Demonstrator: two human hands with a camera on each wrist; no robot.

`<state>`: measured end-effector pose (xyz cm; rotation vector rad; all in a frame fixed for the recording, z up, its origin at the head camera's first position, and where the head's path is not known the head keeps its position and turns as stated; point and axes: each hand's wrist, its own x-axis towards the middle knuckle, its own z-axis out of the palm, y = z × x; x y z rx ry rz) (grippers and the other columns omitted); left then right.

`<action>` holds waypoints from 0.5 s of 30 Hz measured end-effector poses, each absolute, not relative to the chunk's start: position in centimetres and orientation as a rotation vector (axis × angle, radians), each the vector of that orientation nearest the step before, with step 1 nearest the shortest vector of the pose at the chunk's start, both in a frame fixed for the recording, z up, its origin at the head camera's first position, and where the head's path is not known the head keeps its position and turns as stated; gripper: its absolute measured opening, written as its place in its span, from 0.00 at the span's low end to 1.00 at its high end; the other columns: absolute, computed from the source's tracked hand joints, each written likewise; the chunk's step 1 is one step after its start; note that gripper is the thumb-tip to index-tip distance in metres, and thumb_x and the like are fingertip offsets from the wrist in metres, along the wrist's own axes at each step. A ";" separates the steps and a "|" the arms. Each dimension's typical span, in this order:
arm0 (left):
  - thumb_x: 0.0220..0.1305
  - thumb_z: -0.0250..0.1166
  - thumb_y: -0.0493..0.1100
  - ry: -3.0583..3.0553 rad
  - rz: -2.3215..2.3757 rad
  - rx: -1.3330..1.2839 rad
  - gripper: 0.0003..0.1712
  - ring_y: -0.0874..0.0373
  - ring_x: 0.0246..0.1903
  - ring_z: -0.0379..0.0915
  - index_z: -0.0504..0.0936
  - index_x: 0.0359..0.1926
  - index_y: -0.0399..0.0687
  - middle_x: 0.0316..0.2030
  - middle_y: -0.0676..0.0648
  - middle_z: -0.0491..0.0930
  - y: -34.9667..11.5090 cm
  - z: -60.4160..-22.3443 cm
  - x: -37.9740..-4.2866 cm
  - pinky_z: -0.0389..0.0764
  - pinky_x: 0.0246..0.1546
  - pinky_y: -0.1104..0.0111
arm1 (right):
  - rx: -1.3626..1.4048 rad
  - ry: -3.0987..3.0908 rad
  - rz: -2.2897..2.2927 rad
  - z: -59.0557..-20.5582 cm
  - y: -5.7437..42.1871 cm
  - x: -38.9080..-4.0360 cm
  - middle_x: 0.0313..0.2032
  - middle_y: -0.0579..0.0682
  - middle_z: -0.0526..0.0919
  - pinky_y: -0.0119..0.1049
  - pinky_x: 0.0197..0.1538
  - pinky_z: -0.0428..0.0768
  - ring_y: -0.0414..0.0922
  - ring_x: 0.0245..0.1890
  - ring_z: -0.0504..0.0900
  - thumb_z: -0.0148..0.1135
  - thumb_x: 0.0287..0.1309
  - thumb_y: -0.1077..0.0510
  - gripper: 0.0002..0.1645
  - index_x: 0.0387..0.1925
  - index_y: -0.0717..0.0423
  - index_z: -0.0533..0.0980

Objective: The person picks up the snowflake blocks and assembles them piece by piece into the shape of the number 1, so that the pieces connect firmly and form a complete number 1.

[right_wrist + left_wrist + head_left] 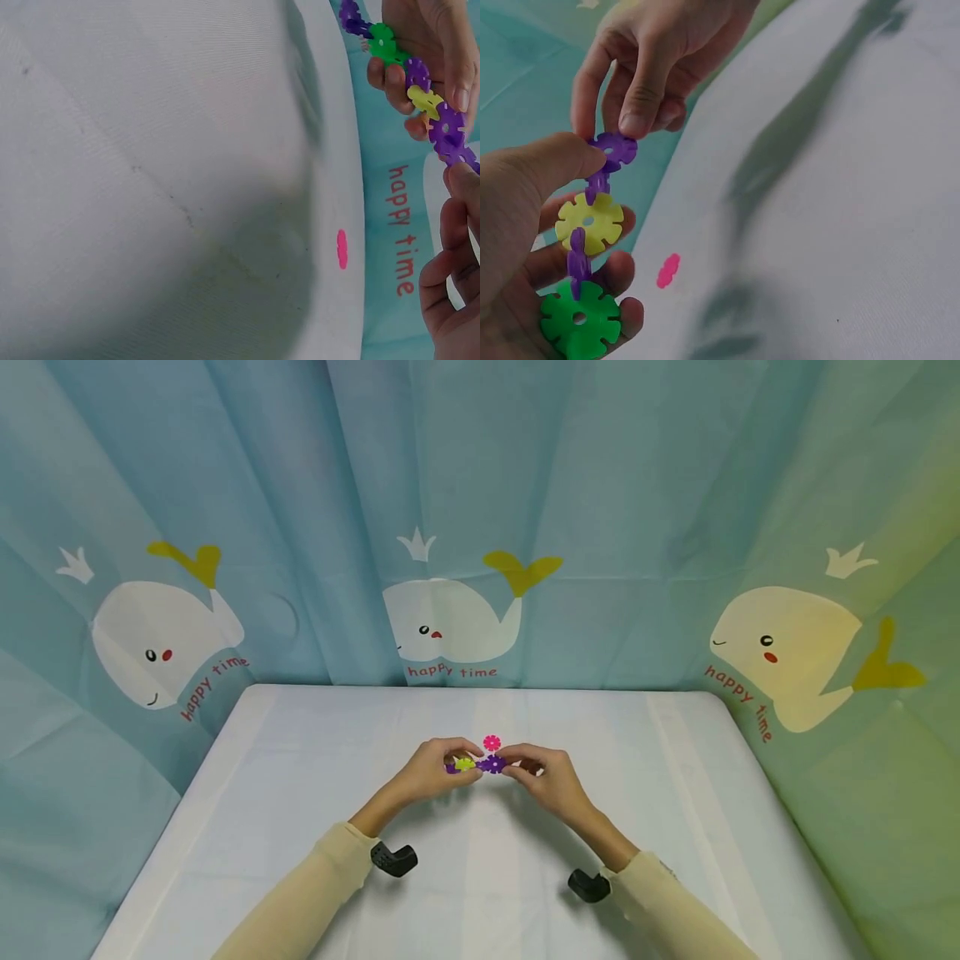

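Several notched plastic snowflake discs are joined edge to edge in a chain. My left hand (431, 772) holds this chain, its thumb on a purple disc (621, 148) near one end. Along the palm in the left wrist view run a yellow disc (606, 216), a purple disc seen edge-on (578, 264) and a green disc (592, 330). Beyond the green disc (384, 46), the right wrist view shows another purple piece (350, 16). My right hand (551, 781) pinches the purple end between thumb and fingertips. Both hands are above the table, close together.
A loose pink snowflake disc (491, 742) lies on the white table (480, 877) just beyond the hands. A blue-green curtain (630, 485) with printed whales hangs behind the table. Black devices (395, 860) are worn at both wrists.
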<state>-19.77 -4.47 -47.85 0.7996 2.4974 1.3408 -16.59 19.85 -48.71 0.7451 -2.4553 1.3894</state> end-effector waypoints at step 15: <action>0.62 0.71 0.38 2.638 1.206 1.057 0.13 0.59 0.35 0.78 0.86 0.49 0.48 0.34 0.54 0.86 -3.6 -48.8 -19.2 0.78 0.39 0.67 | 0.548 -2.576 1.559 -50.9 19.6 -16.2 0.38 0.48 0.91 0.32 0.36 0.82 0.38 0.31 0.85 0.75 0.57 0.62 0.14 0.47 0.55 0.88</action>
